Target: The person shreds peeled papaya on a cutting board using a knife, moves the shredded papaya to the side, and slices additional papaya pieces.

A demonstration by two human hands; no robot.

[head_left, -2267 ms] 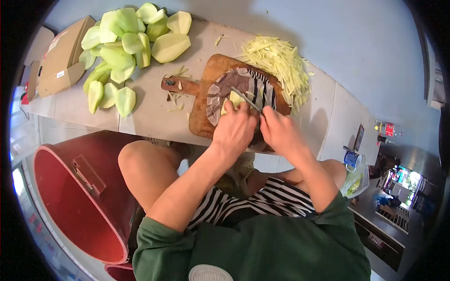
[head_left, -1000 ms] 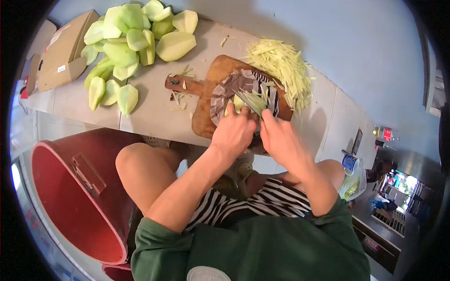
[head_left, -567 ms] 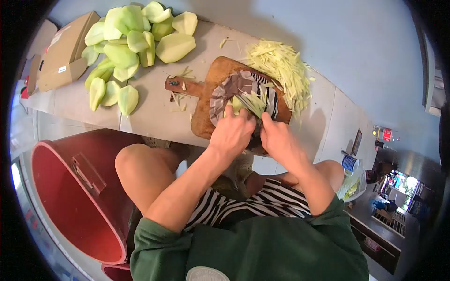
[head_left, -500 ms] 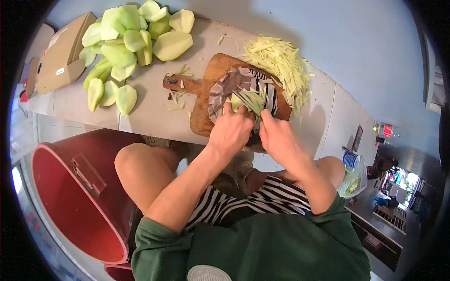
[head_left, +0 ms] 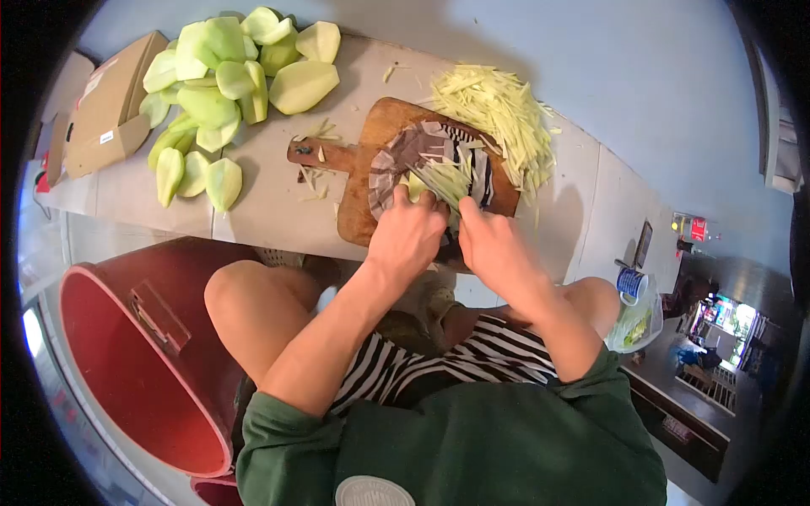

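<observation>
My left hand [head_left: 411,228] has its fingers closed on a pale green peeled fruit piece [head_left: 414,185] that looks like green mango. Closed round a knife's handle, my right hand [head_left: 494,244] holds the knife blade [head_left: 432,181] slanted against that piece; the handle is mostly hidden. Thin green shreds [head_left: 453,174] lie along the far side of the blade. Under both hands is a wooden cutting board [head_left: 384,126] with a round, dark, striped patch of material [head_left: 405,148] on it. A heap of pale shreds [head_left: 498,118] rests against the board's far right edge.
Several peeled fruit pieces [head_left: 211,105] are piled at the far left, beside a cardboard box [head_left: 110,110]. A large red bin [head_left: 139,371] stands left of my knees. At right are a blue-and-white cup [head_left: 630,284] and a plastic bag [head_left: 634,325].
The camera view has shifted slightly, so the board and hands appear a little further left. Both hands keep their grip. A small pale blur now shows beside my left forearm.
</observation>
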